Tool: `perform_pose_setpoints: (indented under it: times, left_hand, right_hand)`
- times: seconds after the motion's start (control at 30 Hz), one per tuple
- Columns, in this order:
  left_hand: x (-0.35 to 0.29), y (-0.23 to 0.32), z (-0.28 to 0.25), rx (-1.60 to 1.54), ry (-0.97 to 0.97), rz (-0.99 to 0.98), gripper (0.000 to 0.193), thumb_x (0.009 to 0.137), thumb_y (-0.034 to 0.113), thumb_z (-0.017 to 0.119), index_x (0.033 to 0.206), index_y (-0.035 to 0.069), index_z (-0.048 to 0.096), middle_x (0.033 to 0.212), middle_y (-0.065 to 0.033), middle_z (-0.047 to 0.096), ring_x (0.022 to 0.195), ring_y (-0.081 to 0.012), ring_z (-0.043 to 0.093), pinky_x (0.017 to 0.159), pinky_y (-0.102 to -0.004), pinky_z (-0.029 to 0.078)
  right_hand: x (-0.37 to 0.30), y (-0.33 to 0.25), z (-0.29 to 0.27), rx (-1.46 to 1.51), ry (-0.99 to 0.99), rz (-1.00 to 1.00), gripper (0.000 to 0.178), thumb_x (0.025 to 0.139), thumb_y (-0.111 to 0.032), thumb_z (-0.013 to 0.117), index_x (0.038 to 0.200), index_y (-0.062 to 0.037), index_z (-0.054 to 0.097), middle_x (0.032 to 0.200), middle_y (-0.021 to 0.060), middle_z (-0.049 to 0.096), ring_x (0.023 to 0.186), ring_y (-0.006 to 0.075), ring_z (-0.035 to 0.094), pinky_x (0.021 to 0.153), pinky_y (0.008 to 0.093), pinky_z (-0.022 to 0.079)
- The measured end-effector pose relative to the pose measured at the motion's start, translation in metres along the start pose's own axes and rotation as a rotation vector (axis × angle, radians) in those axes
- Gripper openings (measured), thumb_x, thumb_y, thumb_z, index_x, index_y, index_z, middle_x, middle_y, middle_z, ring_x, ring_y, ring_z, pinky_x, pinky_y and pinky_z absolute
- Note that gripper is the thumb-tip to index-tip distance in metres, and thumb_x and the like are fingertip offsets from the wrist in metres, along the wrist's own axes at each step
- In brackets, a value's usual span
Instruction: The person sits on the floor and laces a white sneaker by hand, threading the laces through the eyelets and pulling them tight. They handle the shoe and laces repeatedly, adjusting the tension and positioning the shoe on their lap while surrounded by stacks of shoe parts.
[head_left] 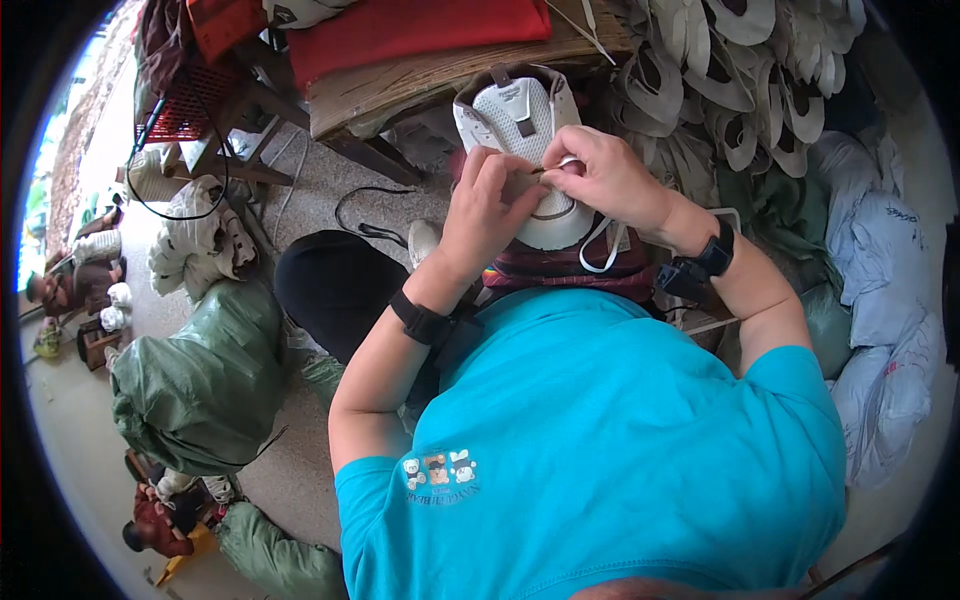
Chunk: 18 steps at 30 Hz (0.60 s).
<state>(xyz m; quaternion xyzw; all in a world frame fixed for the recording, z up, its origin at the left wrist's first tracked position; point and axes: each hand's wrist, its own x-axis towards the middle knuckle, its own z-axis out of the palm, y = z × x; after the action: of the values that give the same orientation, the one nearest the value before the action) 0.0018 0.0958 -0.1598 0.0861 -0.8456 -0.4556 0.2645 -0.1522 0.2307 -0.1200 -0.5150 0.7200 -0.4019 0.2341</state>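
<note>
Wood bench [385,92] w/ red cloth [420,42]; floor [297,478] w/ grn sacks [205,375], blk cord [343,207]

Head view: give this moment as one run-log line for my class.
left hand: at white shoe upper | right hand: holding small dark-red item over it | red sheet: on wooden table

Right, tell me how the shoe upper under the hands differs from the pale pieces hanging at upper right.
The shoe upper has a rounded, built-up form; the pale pieces look flatter, with cut-out openings. The shoe upper is single, beneath the left hand and right hand; the pale pieces hang bunched together. The shoe upper shows mesh and dark trim; the pale pieces look plain. Both are mostly whitish.
</note>
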Motion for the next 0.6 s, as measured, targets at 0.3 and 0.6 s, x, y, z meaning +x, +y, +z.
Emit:
perform_pose_setpoints:
  times: [0.3,0.6]
  left_hand:
    - [0.001,0.000,-0.002,-0.018,-0.022,-0.067,0.031,0.080,0.009,0.079,0.105,0.005,0.062,0.094,-0.0054,0.052,0.072,-0.0137,0.057,0.065,-0.0271,0.050]
    - [-0.002,0.003,-0.001,-0.052,-0.002,-0.088,0.030,0.080,0.008,0.079,0.104,0.005,0.062,0.092,-0.0054,0.053,0.075,-0.0136,0.059,0.066,-0.0267,0.051]
  right_hand:
    - [-0.001,0.004,-0.001,-0.084,0.086,-0.107,0.012,0.084,-0.010,0.065,0.092,-0.0035,0.059,0.088,0.0151,0.064,0.083,0.0353,0.064,0.071,0.0415,0.050]
    - [0.005,0.008,-0.007,-0.026,0.047,-0.091,0.010,0.087,-0.005,0.067,0.095,-0.0007,0.063,0.086,0.0084,0.064,0.079,0.0163,0.062,0.070,0.0303,0.049]
